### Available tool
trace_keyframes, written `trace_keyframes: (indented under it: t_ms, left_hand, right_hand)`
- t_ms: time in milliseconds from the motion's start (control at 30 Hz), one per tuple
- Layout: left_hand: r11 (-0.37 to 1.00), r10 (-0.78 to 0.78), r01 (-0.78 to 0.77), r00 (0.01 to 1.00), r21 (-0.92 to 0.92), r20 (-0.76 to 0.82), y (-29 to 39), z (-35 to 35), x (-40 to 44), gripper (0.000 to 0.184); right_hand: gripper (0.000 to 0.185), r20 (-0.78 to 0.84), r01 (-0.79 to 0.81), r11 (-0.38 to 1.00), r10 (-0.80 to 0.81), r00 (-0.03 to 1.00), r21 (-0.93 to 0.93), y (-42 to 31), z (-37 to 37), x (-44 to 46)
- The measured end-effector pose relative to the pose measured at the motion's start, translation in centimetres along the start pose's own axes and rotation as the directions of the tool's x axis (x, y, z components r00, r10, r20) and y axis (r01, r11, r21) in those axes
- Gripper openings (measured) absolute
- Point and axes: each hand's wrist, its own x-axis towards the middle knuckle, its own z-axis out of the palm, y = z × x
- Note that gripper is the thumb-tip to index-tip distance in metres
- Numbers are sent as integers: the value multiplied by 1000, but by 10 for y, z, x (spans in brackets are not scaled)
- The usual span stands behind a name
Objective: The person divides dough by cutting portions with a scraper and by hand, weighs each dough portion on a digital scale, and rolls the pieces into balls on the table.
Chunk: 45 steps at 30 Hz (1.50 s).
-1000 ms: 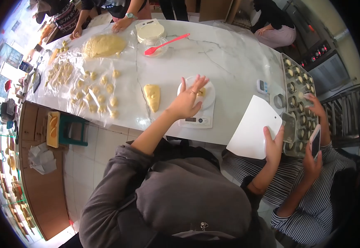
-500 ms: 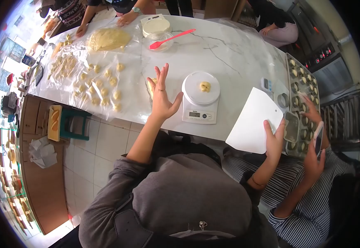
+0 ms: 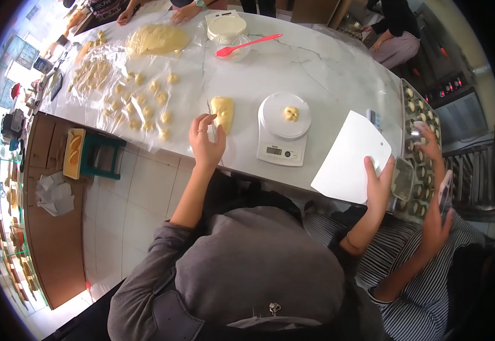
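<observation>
In the head view my left hand (image 3: 206, 142) is at the near left edge of a strip of yellow dough (image 3: 223, 113). Its fingers are bent, with a gap between them and the thumb; the fingertips overlap the dough's edge, and whether they press on it I cannot tell. My right hand (image 3: 379, 181) grips a large white dough scraper (image 3: 349, 159) by its right side, thumb on the face. Between the hands stands a white kitchen scale (image 3: 284, 133), its round pan bearing a small lump of dough (image 3: 291, 113).
Small dough pieces (image 3: 139, 99) lie on plastic sheeting at left, near a large dough mass (image 3: 159, 40). A red spatula (image 3: 250, 44) rests across a bowl. At right, another person's hand (image 3: 429, 142) reaches over a tray of filled moulds (image 3: 403, 206); their other hand holds a phone (image 3: 445, 187).
My left hand has dropped from its raised, spread pose down to the dough strip, its fingers now bent. My right hand still holds the scraper. The view has shifted slightly.
</observation>
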Motion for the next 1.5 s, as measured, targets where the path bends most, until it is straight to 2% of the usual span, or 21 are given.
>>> trace_keyframes:
  t_ms: [67,100,200,300,600,700,900,967,1000,1033,1067,1100,1133,1167,1267,1400,1500]
  left_hand:
    - [995,43,-43,999,85,-4,-4,2,-6,33]
    - [986,0,-14,996,163,87,-7,3,-13,32]
    - [985,-72,50,988,163,135,-12,4,-11,30]
    - [992,-106,96,985,79,135,-18,4,-13,26]
    - [995,-100,100,994,0,52,-19,3,-17,16]
    - [988,-145,148,987,-39,67,-17,1,-16,16]
    - [999,-6,4,998,45,60,-5,-3,-13,21]
    - [997,-79,78,995,16,54,-12,1,-15,25]
    - [993,-114,114,992,2,55,-14,2,-15,26]
    - [990,-140,141,988,-14,58,-13,1,-15,26]
    - [985,-166,168,984,-32,61,-12,1,-14,25]
    - [980,-191,194,979,-49,66,-12,0,-14,24]
    - [983,-174,177,982,-49,68,-13,-1,-15,22]
    - [986,-156,160,986,-50,66,-15,-2,-17,21]
    - [994,-108,108,994,-27,31,-22,-4,-19,17]
    - [986,-161,163,985,-43,55,-21,-9,-20,20]
    - [993,-112,110,992,33,56,-14,-12,-15,23]
  right_hand:
    - [46,12,-10,1000,10,1000,3,0,3,0]
    - [45,16,-13,1000,13,1000,6,0,5,0]
    - [46,21,2,1000,-2,1000,9,3,9,0]
    - [46,29,-18,1000,17,999,14,-2,13,-1]
    - [47,47,21,1000,-22,999,14,-4,19,0]
    - [47,50,28,1000,-29,998,12,-4,20,2]
    - [49,88,65,997,-61,994,-34,-24,40,3]
    - [49,220,167,986,-163,962,5,-42,71,0]
    - [49,315,164,986,-166,934,34,-49,91,-2]
    - [53,385,310,950,-278,880,-22,-49,112,-2]
    - [57,487,289,937,-164,858,-195,-64,132,-6]
    - [61,602,313,929,-138,786,-197,-76,152,-6]
    - [61,651,421,869,-165,741,-260,-77,173,-7]
    - [60,716,459,824,-97,691,-332,-88,187,-8]
    - [54,782,610,730,-171,600,-309,-83,217,-12]
    - [47,807,646,690,-152,570,-326,-86,227,-15]
    - [49,800,641,689,-147,582,-340,-88,231,-21]
